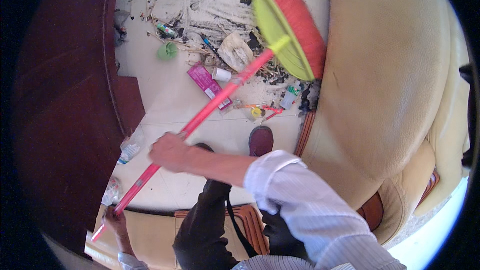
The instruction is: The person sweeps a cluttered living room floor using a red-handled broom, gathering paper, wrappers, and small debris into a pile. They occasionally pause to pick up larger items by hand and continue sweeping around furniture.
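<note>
My right hand [172,153] is wrapped around the middle of a red broom handle [208,112]. Near its far end, at the lower left, my left hand [114,219] grips the same handle. The broom's yellow-green head [281,37] with red bristles [298,18] is at the upper right, beside the sofa; whether the bristles touch the floor I cannot tell. Under and around it lies litter: crumpled stained paper [235,50], a purple box [208,84], a small white cup [221,74], a green cup [167,51], and a small bottle [290,96] with a green label.
Black smears [221,3] and thin sticks cover the pale tiled floor [165,101]. A tan leather sofa [382,63] bounds the right. Dark reddish furniture [67,101] stands left, with plastic packaging [130,150] by its edge. My shoe [261,140] is near the litter.
</note>
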Tool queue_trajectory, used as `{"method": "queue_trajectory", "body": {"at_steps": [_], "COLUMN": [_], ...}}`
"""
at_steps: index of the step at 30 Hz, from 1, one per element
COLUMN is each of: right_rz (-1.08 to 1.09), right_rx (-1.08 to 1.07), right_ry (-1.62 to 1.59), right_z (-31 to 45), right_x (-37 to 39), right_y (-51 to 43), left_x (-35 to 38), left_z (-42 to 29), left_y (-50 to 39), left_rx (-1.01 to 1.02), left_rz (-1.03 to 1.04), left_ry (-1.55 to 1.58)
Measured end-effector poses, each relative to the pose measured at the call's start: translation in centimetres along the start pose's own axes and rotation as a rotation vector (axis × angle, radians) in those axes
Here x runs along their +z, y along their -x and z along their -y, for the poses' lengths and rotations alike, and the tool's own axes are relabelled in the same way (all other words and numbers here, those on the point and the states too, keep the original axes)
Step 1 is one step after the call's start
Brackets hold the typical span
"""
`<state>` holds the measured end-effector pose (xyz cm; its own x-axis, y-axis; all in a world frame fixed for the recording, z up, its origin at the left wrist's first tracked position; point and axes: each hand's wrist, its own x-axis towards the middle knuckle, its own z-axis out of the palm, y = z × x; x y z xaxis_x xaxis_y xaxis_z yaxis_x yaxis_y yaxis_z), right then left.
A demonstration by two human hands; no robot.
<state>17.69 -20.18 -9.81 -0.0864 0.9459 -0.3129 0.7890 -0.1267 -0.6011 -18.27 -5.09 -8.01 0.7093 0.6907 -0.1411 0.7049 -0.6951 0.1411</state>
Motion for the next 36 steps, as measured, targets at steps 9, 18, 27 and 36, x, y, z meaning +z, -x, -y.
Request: {"method": "queue_trajectory", "body": {"at_steps": [9, 18, 27, 36], "right_rz": [0.103, 0.274, 0.172, -0.006], "right_rx": [0.112, 0.243, 0.17, 0.041], "right_ry": [-0.012, -0.026, -0.141, -0.203], "right_z": [1.7, -0.2, 6.8, 14.2], "right_x": [-2.3, -4.0, -7.5, -13.2], "right_y": [1.4, 7.5, 7.3, 10.2], "left_x": [-4.5, -7.2, -21.2, -33.3], "left_z": [-1.0, -7.8, -7.2, -9.0], "left_y": [3.0, 4.0, 4.6, 9.3], "left_rx": [-0.079, -0.077, -0.037, -0.108], "left_rz": [0.121, 0.359, 0.233, 0.22], "left_ry": [0.052, -0.04, -0.346, -0.385]}}
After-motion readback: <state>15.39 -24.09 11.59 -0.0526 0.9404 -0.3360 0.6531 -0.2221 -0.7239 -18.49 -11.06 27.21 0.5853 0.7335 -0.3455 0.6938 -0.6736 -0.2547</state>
